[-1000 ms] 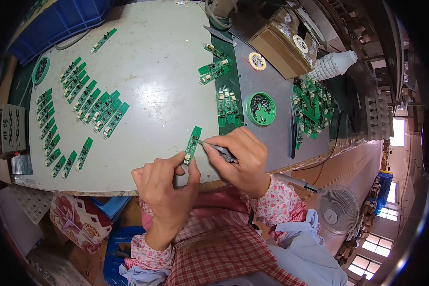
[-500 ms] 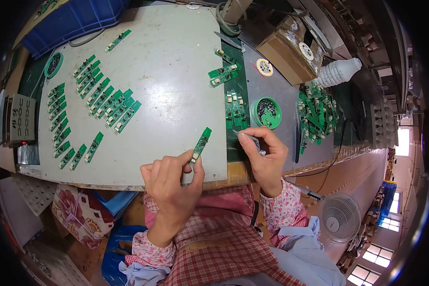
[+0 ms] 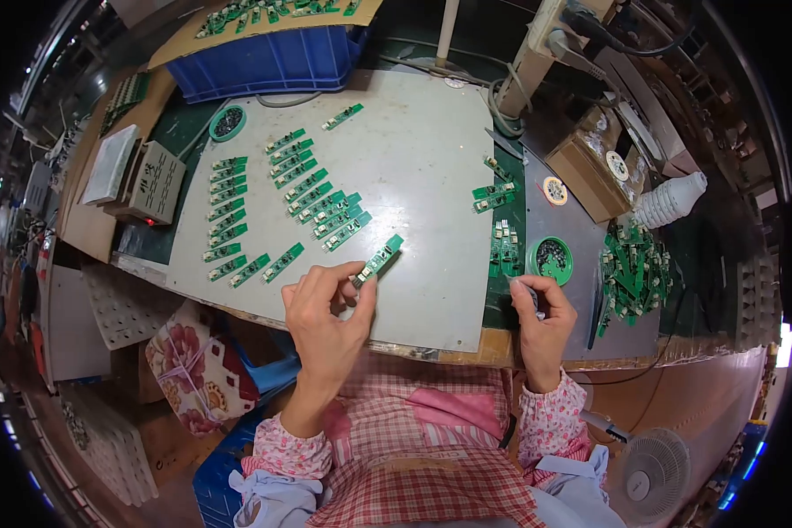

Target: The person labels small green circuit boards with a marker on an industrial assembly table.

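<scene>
My left hand (image 3: pixel 327 308) pinches one end of a green circuit board (image 3: pixel 380 260) just above the pale board on the table. The free end of that circuit board points up and right. Closed fingers of my right hand (image 3: pixel 546 321) hold a small greyish object (image 3: pixel 538 304), too hidden to name, below the green dish (image 3: pixel 551 260) of small dark parts. Rows of similar circuit boards (image 3: pixel 308 186) lie to the left on the pale board (image 3: pixel 414 176). Several more circuit boards (image 3: pixel 505 248) lie on the dark green strip left of the dish.
A blue crate (image 3: pixel 264 66) stands at the back left, with a second small dish (image 3: pixel 227 123) in front of it. At the right are a heap of circuit boards (image 3: pixel 629 273), a cardboard box (image 3: pixel 590 167), a white ribbed part (image 3: pixel 673 201) and a post (image 3: pixel 532 66).
The view has turned to the left, so the table appears further right. The circuit board in my left hand is tilted further right. Both hands keep their grip.
</scene>
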The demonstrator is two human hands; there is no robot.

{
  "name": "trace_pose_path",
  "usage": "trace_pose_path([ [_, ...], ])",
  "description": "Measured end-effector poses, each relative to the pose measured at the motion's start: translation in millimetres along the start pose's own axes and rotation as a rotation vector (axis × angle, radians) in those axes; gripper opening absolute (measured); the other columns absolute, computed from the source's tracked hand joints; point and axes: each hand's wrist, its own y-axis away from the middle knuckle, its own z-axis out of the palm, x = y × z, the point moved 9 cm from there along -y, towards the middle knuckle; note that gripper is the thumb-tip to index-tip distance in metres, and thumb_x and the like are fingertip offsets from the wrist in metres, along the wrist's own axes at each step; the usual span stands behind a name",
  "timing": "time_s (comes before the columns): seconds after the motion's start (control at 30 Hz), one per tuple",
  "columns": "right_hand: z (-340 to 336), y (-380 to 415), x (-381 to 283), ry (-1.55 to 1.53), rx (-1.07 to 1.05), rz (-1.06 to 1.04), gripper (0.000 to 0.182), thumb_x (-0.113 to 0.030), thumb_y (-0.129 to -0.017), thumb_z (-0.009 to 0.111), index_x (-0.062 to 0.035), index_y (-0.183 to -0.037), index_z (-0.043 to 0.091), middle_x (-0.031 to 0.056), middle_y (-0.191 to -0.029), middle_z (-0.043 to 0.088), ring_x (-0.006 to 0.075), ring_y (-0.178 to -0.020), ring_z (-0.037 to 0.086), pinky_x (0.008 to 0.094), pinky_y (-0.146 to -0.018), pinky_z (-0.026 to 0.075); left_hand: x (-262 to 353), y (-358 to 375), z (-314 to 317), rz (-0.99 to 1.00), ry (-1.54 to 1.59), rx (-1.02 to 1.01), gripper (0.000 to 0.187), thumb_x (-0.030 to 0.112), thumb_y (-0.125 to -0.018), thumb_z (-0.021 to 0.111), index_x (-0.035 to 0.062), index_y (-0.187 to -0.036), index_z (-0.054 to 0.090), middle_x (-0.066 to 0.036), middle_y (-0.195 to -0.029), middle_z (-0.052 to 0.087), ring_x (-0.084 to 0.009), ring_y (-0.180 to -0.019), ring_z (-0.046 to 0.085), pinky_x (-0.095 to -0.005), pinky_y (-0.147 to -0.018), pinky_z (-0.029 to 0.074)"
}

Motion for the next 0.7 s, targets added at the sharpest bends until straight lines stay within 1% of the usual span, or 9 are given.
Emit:
trace_pose_path([
  [0.07,0.0,0.5,0.6,-0.012,0.006,-0.009,0.012,-0.007,-0.096,0.077,0.0019,-0.103,0.074,-0.0012,-0.091,0.071,0.0043,-0.081,0.06,0.0218,-0.074,0.049,-2.7,-17.3,-5.0,0.042,-0.044,0.012,0.022,0.012,-0.082,0.085,0.01,-0.103,0.078,0.0,-0.08,0.063,-0.0139,-0.071,0.056,-0.0299,-0.074,0.039],
  [0.1,1.0,0.9,0.6,-0.019,0.006,-0.012,0.012,-0.007,-0.096,0.077,0.002,-0.103,0.074,-0.0011,-0.091,0.071,0.0043,-0.081,0.06,0.0218,-0.074,0.049,-2.2,-32.5,-6.0,0.043,-0.055,0.016,0.021,0.014,-0.083,0.084,0.0092,-0.103,0.079,-0.003,-0.084,0.064,-0.0162,-0.074,0.058,-0.0305,-0.078,0.041],
  [0.2,1.3,0.5,0.4,-0.031,0.004,-0.023,0.012,-0.007,-0.096,0.077,0.0021,-0.104,0.074,-0.0007,-0.091,0.071,0.0044,-0.081,0.06,0.0218,-0.074,0.049,-3.4,-91.9,2.8,0.069,-0.036,0.014,0.02,0.015,-0.083,0.084,0.0104,-0.102,0.08,-0.005,-0.086,0.066,-0.0188,-0.077,0.061,-0.031,-0.08,0.043],
  [0.27,0.4,0.9,0.3,-0.039,0.007,-0.03,0.012,-0.007,-0.096,0.077,0.0022,-0.104,0.074,-0.0005,-0.091,0.071,0.0044,-0.081,0.06,0.0217,-0.074,0.049,-16.0,-129.9,18.7,0.052,-0.156,-0.015,0.022,0.024,-0.083,0.084,0.0137,-0.103,0.081,-0.006,-0.088,0.067,-0.0224,-0.083,0.065,-0.0379,-0.085,0.046],
  [0.37,-2.1,2.7,0.8,-0.07,0.018,-0.018,0.012,-0.007,-0.096,0.077,0.002,-0.104,0.074,-0.001,-0.092,0.071,0.0046,-0.082,0.06,0.0216,-0.074,0.048,-39.5,-164.4,43.9,-0.107,-0.281,-0.161,0.024,0.032,-0.083,0.081,0.019,-0.104,0.083,-0.008,-0.103,0.071,-0.0286,-0.102,0.066,-0.0484,-0.094,0.04],
  [0.47,-9.0,4.2,4.5,-0.07,0.027,-0.017,0.012,-0.007,-0.096,0.077,0.0021,-0.104,0.074,-0.0007,-0.092,0.07,0.0048,-0.082,0.059,0.0218,-0.074,0.048,-63.0,-178.3,55.3,-0.193,-0.359,-0.145,0.026,0.033,-0.081,0.081,0.021,-0.104,0.083,-0.01,-0.111,0.072,-0.0315,-0.109,0.066,-0.0517,-0.1,0.04],
  [0.5,-11.2,5.4,4.5,-0.08,0.03,-0.019,0.012,-0.007,-0.096,0.077,0.0021,-0.104,0.074,-0.0007,-0.092,0.07,0.0048,-0.082,0.059,0.0218,-0.074,0.048,-68.3,-180.0,56.6,-0.205,-0.381,-0.136,0.025,0.032,-0.081,0.081,0.0216,-0.104,0.083,-0.01,-0.112,0.071,-0.0337,-0.109,0.066,-0.0525,-0.102,0.041],
  [0.63,-21.7,11.5,7.8,-0.11,0.031,-0.02,0.012,-0.005,-0.096,0.077,0.0024,-0.104,0.074,-0.0005,-0.092,0.07,0.0045,-0.082,0.058,0.0211,-0.073,0.047,-83.8,-186.3,60.7,-0.228,-0.479,-0.148,0.025,0.031,-0.082,0.079,0.0215,-0.105,0.083,-0.01,-0.111,0.071,-0.0331,-0.11,0.067,-0.0507,-0.1,0.042],
  [0.7,-26.2,14.7,8.4,-0.104,0.029,-0.01,0.012,-0.005,-0.096,0.077,0.0026,-0.104,0.074,-0.0003,-0.093,0.071,0.0043,-0.081,0.058,0.0206,-0.073,0.047,-86.7,-187.6,59.5,-0.246,-0.47,-0.16,0.025,0.031,-0.082,0.079,0.021,-0.105,0.083,-0.01,-0.111,0.071,-0.0324,-0.109,0.067,-0.0504,-0.098,0.043],
])
